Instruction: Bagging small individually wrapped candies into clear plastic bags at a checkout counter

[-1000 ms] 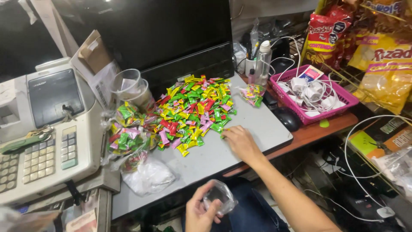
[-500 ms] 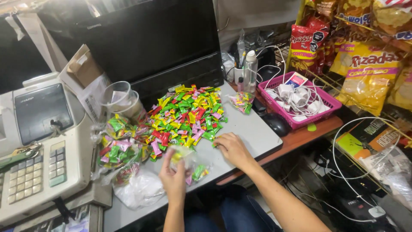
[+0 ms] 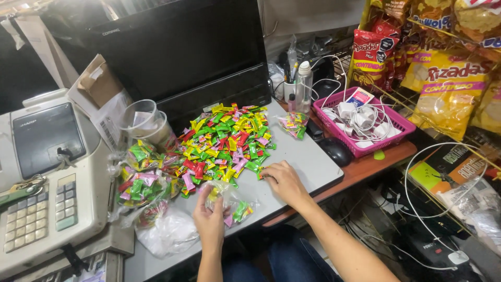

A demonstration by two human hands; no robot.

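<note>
A clear plastic bag (image 3: 229,201) part-filled with wrapped candies sits on the grey counter (image 3: 308,156), its mouth grasped by the left hand (image 3: 209,219). The right hand (image 3: 282,180) appears to pinch one sweet at the edge of the multicoloured candy pile (image 3: 224,138). Beyond stand a pink basket (image 3: 399,122) of white chargers, hanging yellow and red snack bags (image 3: 449,89), and a beige cash register (image 3: 42,177).

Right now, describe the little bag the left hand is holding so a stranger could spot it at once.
Start at the grey desk top with its big heap of loose wrapped candies. At the heap's near edge, the left hand grips a small clear plastic bag. Unlike the filled bags piled by the cash register, it is held open and holds only a few candies.
</note>
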